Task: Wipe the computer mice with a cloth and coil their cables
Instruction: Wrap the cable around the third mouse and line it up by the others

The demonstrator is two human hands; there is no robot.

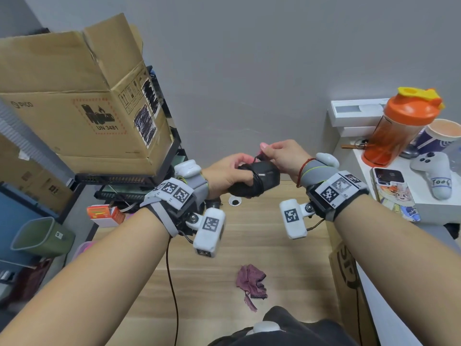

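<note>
The coiling looks close to finished for this mouse (259, 179): the black cable (257, 182) is already wound in several turns around its body, and only the free end seems left to tuck in. Whether it has been wiped cannot be told; the reddish cloth (250, 279) lies crumpled on the wooden desk (212, 283) in the lower middle of the frame, well apart from both hands. No other mice show, so how much of the whole job remains is unclear.

The mouse is held up in mid-air at the centre of the frame, above the desk. The left hand (225, 174) is wrapped closed around its rear end, fingers curled over the wound cable. The right hand (284, 156) sits just beside and above the front end, its thumb and fingertips pinched on the cable's tail where it rises off the mouse
</note>
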